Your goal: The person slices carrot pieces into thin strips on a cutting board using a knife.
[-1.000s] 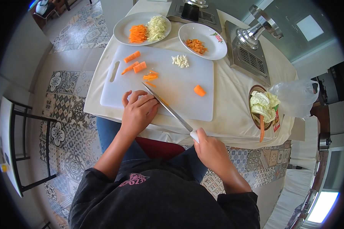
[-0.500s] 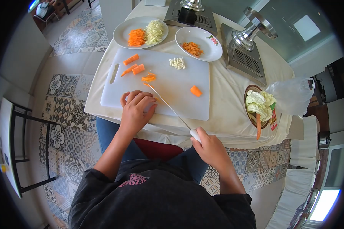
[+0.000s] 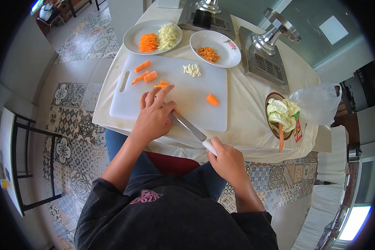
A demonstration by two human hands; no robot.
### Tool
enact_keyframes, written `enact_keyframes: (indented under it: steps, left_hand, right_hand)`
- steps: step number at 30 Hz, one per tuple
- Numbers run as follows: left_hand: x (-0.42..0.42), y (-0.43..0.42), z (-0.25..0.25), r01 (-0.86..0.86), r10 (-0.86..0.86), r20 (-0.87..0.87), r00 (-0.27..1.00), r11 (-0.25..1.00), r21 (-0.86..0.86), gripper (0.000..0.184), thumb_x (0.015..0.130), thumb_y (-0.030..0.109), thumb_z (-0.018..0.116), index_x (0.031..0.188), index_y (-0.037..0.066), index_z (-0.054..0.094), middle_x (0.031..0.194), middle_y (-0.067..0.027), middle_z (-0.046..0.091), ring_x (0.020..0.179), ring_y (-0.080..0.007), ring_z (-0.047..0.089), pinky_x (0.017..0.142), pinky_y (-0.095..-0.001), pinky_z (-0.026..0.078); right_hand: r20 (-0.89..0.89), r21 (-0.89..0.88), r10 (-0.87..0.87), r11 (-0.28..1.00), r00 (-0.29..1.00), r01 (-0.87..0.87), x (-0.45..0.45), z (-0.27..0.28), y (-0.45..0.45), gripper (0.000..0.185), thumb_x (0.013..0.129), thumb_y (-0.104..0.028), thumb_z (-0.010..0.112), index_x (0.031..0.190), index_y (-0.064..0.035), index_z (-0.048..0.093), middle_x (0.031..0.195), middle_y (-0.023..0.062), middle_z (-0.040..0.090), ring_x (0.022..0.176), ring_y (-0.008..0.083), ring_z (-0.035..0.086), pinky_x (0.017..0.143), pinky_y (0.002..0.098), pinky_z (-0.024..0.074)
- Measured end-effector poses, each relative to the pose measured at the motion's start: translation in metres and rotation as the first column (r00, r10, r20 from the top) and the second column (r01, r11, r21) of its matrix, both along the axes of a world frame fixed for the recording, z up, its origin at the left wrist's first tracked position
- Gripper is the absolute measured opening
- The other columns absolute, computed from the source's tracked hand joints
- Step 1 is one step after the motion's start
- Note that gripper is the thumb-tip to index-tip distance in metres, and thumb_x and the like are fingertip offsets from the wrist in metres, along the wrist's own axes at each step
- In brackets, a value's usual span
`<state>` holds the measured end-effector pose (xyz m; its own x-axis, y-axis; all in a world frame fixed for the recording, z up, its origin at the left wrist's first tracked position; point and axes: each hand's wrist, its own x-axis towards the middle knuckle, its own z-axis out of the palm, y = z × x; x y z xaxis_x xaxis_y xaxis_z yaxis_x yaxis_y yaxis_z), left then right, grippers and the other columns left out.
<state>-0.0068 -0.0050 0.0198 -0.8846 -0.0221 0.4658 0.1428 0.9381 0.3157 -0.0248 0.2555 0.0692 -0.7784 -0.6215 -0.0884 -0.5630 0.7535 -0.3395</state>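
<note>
Clamps the fingers of the right hand (image 3: 228, 161) round 1 knife (image 3: 190, 126) slanting over 1 cutting board (image 3: 196, 91); holds the left hand (image 3: 154, 116) with fingers apart near carrot strips (image 3: 160, 84), hiding the blade's far end. Has 4 carrot pieces (image 3: 150, 76) lying there, 3 left and 1 right, with 2 dishes (image 3: 223, 50) beyond.

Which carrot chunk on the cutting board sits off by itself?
The lone chunk near the right edge of the cutting board; the other chunks lie grouped toward its far left corner.
</note>
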Motion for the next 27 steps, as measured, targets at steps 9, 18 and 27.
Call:
enact_keyframes:
  steps: [9,18,27]
  left_hand:
    - [0.009,-0.016,0.017,-0.197,0.217,-0.075,0.973,0.957,0.213,0.052,0.066,0.0,0.063,0.117,0.013,0.061,0.136,-0.0088,0.052,0.127,-0.0342,0.045,0.11,-0.0499,0.027]
    - [-0.02,-0.047,-0.005,-0.282,0.289,-0.056,0.956,0.953,0.113,0.017,0.075,0.014,0.078,0.089,0.012,0.069,0.107,-0.0015,0.061,0.109,-0.025,0.055,0.102,-0.0481,0.032]
    - [-0.034,-0.031,-0.01,-0.287,0.31,-0.112,0.944,0.94,0.183,0.012,0.073,0.013,0.078,0.083,0.012,0.072,0.108,-0.0015,0.061,0.113,-0.0247,0.054,0.102,-0.0496,0.031]
  right_hand:
    - [0.121,-0.146,-0.047,0.987,0.992,0.064,0.008,0.006,0.018,0.022,0.091,-0.022,0.063,0.106,-0.0076,0.055,0.078,0.0181,0.068,0.073,0.0407,0.067,0.062,0.0496,0.0502]
    - [0.445,-0.413,-0.328,0.75,0.833,0.516,-0.011,-0.008,0.046,0.018,0.096,-0.017,0.062,0.103,-0.0012,0.058,0.074,0.0118,0.063,0.064,0.0212,0.062,0.061,0.0365,0.0477]
    - [0.607,-0.598,-0.165,0.55,0.778,0.583,-0.037,-0.025,0.036,0.013,0.099,-0.018,0.059,0.104,-0.0059,0.057,0.066,-0.0035,0.048,0.051,0.0031,0.044,0.044,0.0216,0.0375]
